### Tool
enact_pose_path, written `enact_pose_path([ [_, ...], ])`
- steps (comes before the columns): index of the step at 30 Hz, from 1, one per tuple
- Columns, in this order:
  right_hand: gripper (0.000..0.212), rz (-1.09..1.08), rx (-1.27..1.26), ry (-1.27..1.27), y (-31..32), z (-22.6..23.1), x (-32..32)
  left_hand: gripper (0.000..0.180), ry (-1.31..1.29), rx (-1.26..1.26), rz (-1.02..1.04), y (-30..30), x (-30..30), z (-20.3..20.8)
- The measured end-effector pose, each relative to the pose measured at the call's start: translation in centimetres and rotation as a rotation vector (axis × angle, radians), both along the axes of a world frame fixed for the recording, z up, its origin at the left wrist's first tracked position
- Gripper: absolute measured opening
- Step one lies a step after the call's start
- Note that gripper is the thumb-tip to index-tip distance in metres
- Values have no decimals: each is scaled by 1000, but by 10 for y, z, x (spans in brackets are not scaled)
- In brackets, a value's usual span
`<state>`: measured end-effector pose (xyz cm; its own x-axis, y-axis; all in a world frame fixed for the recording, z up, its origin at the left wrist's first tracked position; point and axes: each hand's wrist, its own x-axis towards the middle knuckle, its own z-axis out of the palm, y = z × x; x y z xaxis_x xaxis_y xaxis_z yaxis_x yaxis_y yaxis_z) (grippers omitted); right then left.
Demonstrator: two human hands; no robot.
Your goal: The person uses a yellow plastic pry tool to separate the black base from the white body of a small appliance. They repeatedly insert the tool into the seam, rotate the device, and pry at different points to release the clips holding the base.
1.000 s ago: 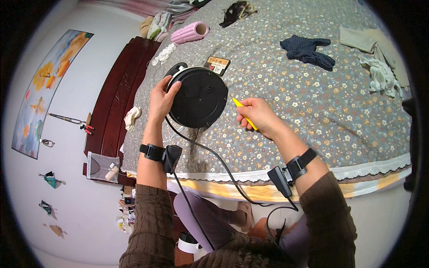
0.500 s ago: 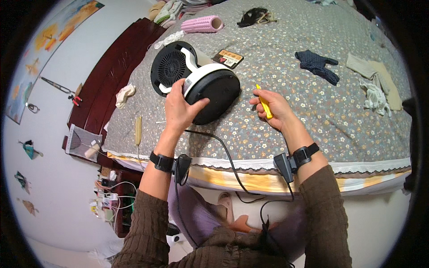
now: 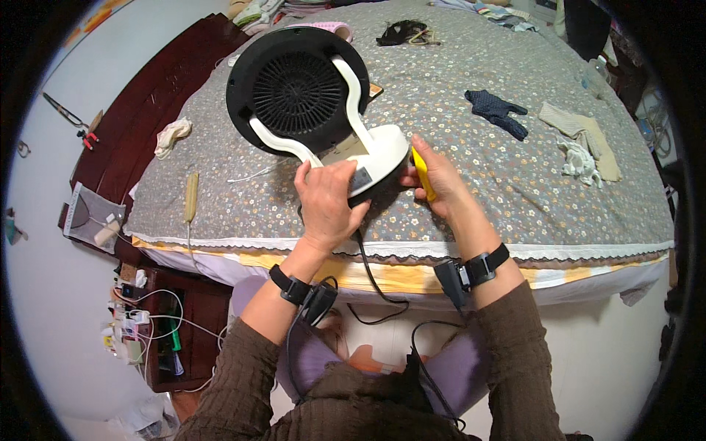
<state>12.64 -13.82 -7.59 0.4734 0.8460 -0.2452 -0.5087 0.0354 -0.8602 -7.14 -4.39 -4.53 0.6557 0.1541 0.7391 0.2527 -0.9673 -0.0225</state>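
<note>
A fan-like appliance with a round, black, slotted head (image 3: pixel 298 88) rests tilted over the bed. Two white curved arms join its head to a white base (image 3: pixel 390 151). My left hand (image 3: pixel 329 202) grips the base's near side, thumb underneath, beside a small dark panel (image 3: pixel 359 178). In my right hand (image 3: pixel 441 180) is a slim yellow tool (image 3: pixel 421 175), held upright between thumb and fingers; its exact kind does not show. That hand is right at the base's right rim, and I cannot tell whether its fingertips touch it. A black cord (image 3: pixel 368 268) hangs below the base.
Patterned bedding (image 3: pixel 471 206) covers the bed. On it lie a dark blue garment (image 3: pixel 496 114), cream clothing (image 3: pixel 588 140), a pink roller (image 3: pixel 334 29), a black bundle (image 3: pixel 403 32) and a yellowish stick (image 3: pixel 191 198). A dark red nightstand (image 3: pixel 195 301) with cables stands at left.
My left hand has turned the appliance, so the black underside of its base no longer faces me and the slotted head shows fully. My right hand has moved left, up to the base.
</note>
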Motion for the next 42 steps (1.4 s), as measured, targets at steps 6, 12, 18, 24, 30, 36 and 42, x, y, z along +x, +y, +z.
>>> enact_pose_path([
  [6, 48, -82, -60, -159, -3, -5, -12, 72, 7, 132, 39, -26, 8, -36],
  [12, 34, -335, 72, -177, 10, -17, -4, 41, 24, 194, 122, -41, 33, -52],
  [18, 42, -645, -364, -1143, 14, -22, 19, 43, 87, 167, 124, -46, 40, -57],
  [24, 27, -576, -54, -741, -18, -10, 14, 46, 170, 55, 22, -56, 33, -63],
  [30, 53, -629, 112, -729, -44, -31, -62, 47, 190, -104, -63, -55, 37, -60],
  [36, 83, -631, 58, -1052, -32, -21, -87, 35, 19, -359, -460, -45, 11, -57],
  [42, 95, -690, -39, -1100, -15, -4, -106, 25, -246, -261, -508, 1, -52, -66],
])
